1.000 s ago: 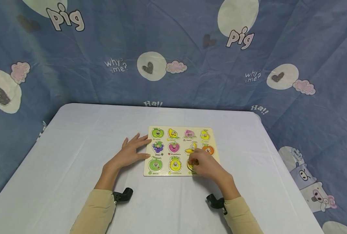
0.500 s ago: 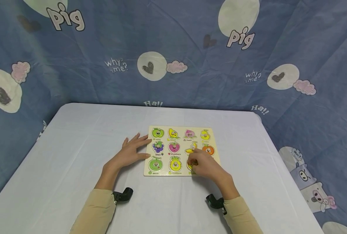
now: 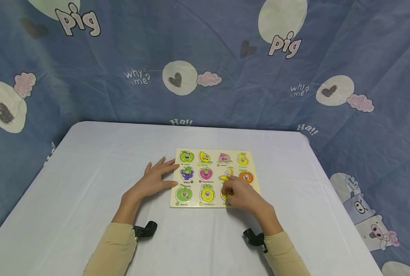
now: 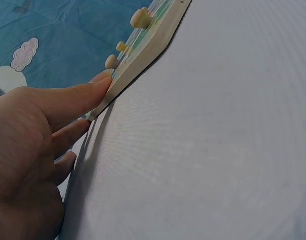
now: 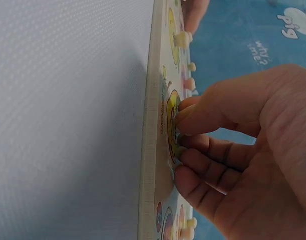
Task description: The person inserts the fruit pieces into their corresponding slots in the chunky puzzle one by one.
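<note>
A wooden knob puzzle board (image 3: 196, 193) with fruit pieces lies on the table. My right hand (image 3: 242, 193) is over its near right part, thumb and fingers pinching a yellow fruit puzzle piece (image 5: 171, 125) by its middle; the fingers hide the knob. That piece sits at its recess in the near row, right of the pineapple piece (image 3: 207, 194). The banana piece (image 3: 224, 176) is just beyond the hand. On the left, my left hand (image 3: 152, 181) has its fingers spread, with thumb and fingertips resting on the board's left edge (image 4: 130, 67).
White cloth covers the table (image 3: 87, 184) around the board. Behind it hangs a blue printed curtain (image 3: 225, 103). Other knobbed pieces, such as the melon (image 3: 183, 194) and the orange (image 3: 247, 177), sit in the board. Black wrist cameras (image 3: 146, 230) stick out from both cuffs.
The right hand's fingers have shifted very slightly at the yellow piece, which showed a darker raised rim earlier. The left hand and the board stay where they were.
</note>
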